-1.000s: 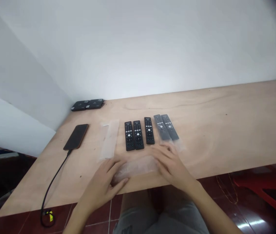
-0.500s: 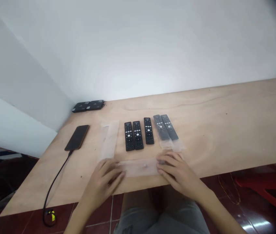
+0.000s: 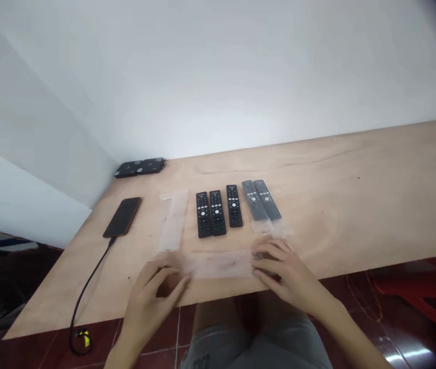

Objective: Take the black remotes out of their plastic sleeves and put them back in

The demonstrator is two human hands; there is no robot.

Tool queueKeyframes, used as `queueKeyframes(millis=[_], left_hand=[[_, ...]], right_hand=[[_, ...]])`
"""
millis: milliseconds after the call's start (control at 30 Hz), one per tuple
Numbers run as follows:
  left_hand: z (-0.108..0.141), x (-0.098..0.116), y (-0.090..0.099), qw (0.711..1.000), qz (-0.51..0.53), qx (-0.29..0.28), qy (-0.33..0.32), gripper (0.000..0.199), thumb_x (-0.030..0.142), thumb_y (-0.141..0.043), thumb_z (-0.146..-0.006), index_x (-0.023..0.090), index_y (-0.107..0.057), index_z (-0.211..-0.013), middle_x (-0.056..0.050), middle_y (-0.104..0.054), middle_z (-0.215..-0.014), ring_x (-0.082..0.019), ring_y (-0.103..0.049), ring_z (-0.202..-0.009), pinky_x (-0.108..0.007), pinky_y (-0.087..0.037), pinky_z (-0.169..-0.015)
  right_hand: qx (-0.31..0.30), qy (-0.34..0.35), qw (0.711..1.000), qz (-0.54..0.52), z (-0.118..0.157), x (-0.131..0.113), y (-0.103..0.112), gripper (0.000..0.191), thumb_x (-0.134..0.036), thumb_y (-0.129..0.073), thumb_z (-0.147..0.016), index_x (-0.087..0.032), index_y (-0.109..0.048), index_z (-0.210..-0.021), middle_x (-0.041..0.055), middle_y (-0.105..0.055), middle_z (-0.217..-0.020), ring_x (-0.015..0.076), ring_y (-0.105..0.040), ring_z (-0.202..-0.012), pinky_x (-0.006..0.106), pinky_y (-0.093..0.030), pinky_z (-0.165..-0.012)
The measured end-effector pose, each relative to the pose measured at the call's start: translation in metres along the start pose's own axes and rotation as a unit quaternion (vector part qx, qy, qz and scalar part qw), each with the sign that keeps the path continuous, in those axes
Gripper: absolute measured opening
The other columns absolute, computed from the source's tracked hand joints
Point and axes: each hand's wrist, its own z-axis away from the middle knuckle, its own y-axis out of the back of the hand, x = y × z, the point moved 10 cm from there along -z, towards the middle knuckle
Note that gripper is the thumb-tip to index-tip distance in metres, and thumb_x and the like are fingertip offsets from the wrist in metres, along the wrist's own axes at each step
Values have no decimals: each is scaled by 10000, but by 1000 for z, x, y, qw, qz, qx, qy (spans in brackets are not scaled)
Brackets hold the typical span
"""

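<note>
My right hand [image 3: 285, 269] pinches the right end of a clear plastic sleeve [image 3: 218, 265] lying flat on the plywood table [image 3: 356, 205]. My left hand [image 3: 156, 292], slightly blurred, sits at the sleeve's left end with its fingers apart. Beyond the sleeve lies a second empty clear sleeve [image 3: 172, 220]. Several black remote controls stand in a row beyond my hands: three look bare, including one [image 3: 218, 212], and two lie in clear sleeves, including one [image 3: 267, 200].
A black smartphone [image 3: 122, 217] lies at the left with a black cable [image 3: 87, 292] running over the table's front edge. Two flat black devices [image 3: 139, 166] sit in the far corner against the white wall. A red stool [image 3: 414, 292] stands on the floor at right.
The sleeve has gone from crumpled to flat and lies straighter across the table. My left hand has drawn back to the left, and my right hand has moved onto the sleeve's right end.
</note>
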Motion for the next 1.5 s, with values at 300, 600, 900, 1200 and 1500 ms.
queueKeyframes(millis=[300,600,900,1200,1500], left_hand=[[-7,7,-34,992,17,-66,108,204,458,-643,-1106,276,-693,-1181,-84,-730,-1176,-311,-688,-1119,-479,-594,-944],[-3,-9,-29,979,-56,-50,190,390,596,-567,-1090,259,-673,-1253,-119,-706,-1265,-371,-666,-1189,-560,-551,-1019],[-14,-7,-44,979,12,-97,177,352,578,-687,-1013,256,-728,-1149,-115,-688,-1173,-371,-636,-1135,-558,-536,-1019],[-5,-13,-41,925,239,-200,219,217,465,-716,-1036,261,-665,-984,-15,-651,-897,-220,-634,-846,-328,-524,-780],[-47,-55,-27,817,473,50,327,545,403,-937,-852,295,-724,-1342,-31,-735,-1090,-178,-708,-919,-275,-592,-816]], right_hand=[[-29,-4,999,-23,1,-2,-3,134,-256,-671,-1116,-269,-773,-1203,90,-723,-1293,324,-625,-1248,516,-535,-1077],[-26,-17,998,-52,1,2,-5,97,-265,-709,-1096,-267,-769,-1173,80,-717,-1206,312,-629,-1178,516,-532,-1059],[-20,-14,998,-52,0,3,-5,63,-237,-695,-1091,-258,-754,-1093,74,-706,-1143,301,-641,-1136,499,-539,-1032],[-13,-13,999,-40,2,3,-5,65,-255,-689,-1097,-259,-747,-1068,71,-715,-1115,302,-652,-1110,512,-555,-1032],[-16,-5,1000,-8,2,-3,-7,634,-382,-677,-1109,-312,-460,-1700,120,-587,-1641,364,-538,-1507,585,-530,-1233]])
